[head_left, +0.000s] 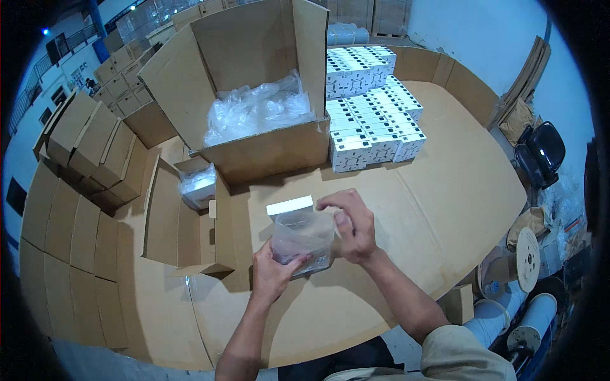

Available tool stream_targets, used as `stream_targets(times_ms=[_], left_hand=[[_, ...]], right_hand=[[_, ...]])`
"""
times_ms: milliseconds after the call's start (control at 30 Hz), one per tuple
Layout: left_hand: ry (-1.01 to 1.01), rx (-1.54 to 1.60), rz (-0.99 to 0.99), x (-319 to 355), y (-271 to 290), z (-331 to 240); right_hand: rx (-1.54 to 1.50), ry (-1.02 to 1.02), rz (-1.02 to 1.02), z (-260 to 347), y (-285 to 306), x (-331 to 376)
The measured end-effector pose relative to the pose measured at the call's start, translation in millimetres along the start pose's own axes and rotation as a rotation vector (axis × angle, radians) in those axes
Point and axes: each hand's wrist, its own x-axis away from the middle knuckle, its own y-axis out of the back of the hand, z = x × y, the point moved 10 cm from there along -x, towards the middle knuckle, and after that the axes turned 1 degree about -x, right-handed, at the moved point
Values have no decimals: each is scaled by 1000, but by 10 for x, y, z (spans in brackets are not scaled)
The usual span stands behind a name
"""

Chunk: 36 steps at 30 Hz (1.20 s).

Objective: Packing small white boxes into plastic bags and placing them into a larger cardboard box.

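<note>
Two hands are holding one clear plastic bag (304, 236) just above the cardboard table (445, 209). The left hand (274, 272) is gripping the bag from below. The right hand (352, 227) is pinching its top edge. The bag looks thin, soft, crinkly and a bit slippery, so it is probably light. A small white box (290, 206) is sitting just behind it. Holding the bag's edges seems best.

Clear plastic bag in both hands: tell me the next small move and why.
Probably slide the white box further down into the clear plastic bag. The box's top edge shows above the bag's mouth, the left hand supports the bag from below, and the right hand pinches its rim.
</note>
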Motion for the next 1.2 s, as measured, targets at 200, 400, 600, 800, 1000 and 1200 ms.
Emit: stream_targets(times_ms=[200, 400, 600, 800, 1000, 1200], left_hand=[[22, 113, -57, -7, 102, -47], [48, 198, -87, -27, 183, -9], [51, 176, -89, -61, 195, 4], [73, 162, -57, -83, 188, 28], [79, 147, 69, -105, 87, 59], [78, 129, 115, -106, 45, -34]], right_hand=[[-224, -367, 53, -626, -94, 110], [-358, -409, 296, -651, -472, 166], [-443, -512, 264, -888, -542, 262], [-397, -554, 195, -1047, -260, 211], [-512, -618, -96, -1239, 28, 196], [-684, -659, -202, -1265, -56, 247]])
